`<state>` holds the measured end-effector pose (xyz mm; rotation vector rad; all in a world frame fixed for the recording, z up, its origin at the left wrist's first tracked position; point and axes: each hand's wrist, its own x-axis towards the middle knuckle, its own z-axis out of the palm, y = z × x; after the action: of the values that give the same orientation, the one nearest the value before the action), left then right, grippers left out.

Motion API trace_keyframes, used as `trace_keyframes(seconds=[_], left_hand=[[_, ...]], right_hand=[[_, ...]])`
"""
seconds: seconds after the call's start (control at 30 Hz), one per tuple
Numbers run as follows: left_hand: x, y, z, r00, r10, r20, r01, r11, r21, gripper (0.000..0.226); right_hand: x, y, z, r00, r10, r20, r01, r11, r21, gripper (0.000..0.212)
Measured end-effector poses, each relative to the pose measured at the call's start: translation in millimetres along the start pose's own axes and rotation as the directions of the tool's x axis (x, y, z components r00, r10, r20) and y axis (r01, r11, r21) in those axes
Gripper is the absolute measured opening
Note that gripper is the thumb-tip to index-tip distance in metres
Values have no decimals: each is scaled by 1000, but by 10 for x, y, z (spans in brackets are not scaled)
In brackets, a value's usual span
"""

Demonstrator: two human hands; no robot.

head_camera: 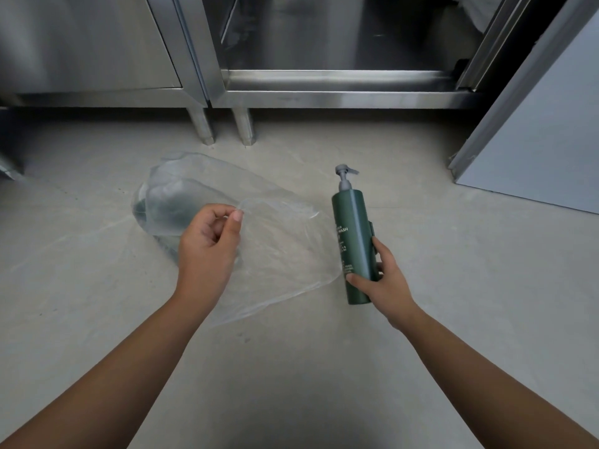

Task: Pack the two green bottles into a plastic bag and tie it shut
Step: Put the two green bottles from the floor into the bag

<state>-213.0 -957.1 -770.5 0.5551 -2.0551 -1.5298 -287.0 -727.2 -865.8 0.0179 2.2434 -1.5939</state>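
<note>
A clear plastic bag (278, 254) lies on the concrete floor (291, 367), with a dim green shape (162, 212) inside its far left end, too blurred to identify. The left hand (210, 244) pinches the bag's edge between thumb and forefinger. Just right of the bag, the right hand (385, 280) grips the lower body of a green bottle (353, 228) with a grey pump; its label reads "WASH", and the rest is too small. Steel cabinets (324, 85) stand behind, and a grey panel (544, 124) is at the far right.
</note>
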Motion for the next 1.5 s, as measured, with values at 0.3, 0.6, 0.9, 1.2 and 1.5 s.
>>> trace_keyframes(seconds=[0.3,0.6,0.9,1.2,1.5], left_hand=[[52,45,-3,999,-9,-39,7,999,-46,19],[115,6,-110,994,-36,-103,27,996,-83,14],[142,-21,-171,992,-29,-121,22,998,-54,12],[179,-11,-234,987,-37,-155,33,999,-30,16],[166,56,-289,984,-36,-175,29,999,-41,16]], right_hand=[[-81,-482,-53,960,-158,232,163,987,-4,81],[-196,-608,46,852,-171,495,194,981,5,80],[-209,-518,-149,771,-74,633,91,996,6,77],[-150,-507,-377,637,-22,771,-37,998,59,80],[-138,-498,-426,556,78,827,-51,997,-59,80]])
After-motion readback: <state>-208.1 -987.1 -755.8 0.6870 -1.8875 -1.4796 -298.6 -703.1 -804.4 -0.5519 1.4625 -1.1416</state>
